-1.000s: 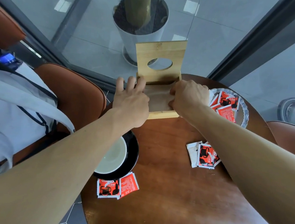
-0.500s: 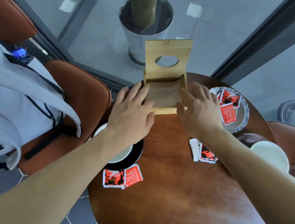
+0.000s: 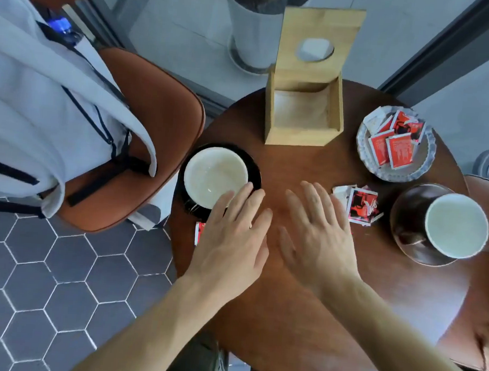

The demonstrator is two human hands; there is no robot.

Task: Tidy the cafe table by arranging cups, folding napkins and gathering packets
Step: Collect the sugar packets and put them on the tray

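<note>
Two bare hands hover flat over a round wooden tabletop point(image 3: 300, 321) in a cafe, each grip wide, fingers straight and holding nothing. The landmark is the open wooden napkin box point(image 3: 304, 114) at the far edge, a napkin lying inside it. The left hand point(image 3: 233, 240) sits nearer than the box and to its left, fingertips over the rim of the white cup point(image 3: 213, 180) on a black saucer point(image 3: 256, 171); a red packet point(image 3: 199, 233) peeks out just beside that hand's outer edge, mostly hidden. The right hand point(image 3: 318, 241) lies nearer than the box and slightly to its right, with a loose pile of red packets point(image 3: 358, 204) just beyond its outer fingers. The pile appears the likeliest next pick, and the right hand is plainly the closer one. Right of the box, a fluted dish point(image 3: 396, 174) already holds packets; nearer than the dish stands a second cup point(image 3: 456, 225).
</note>
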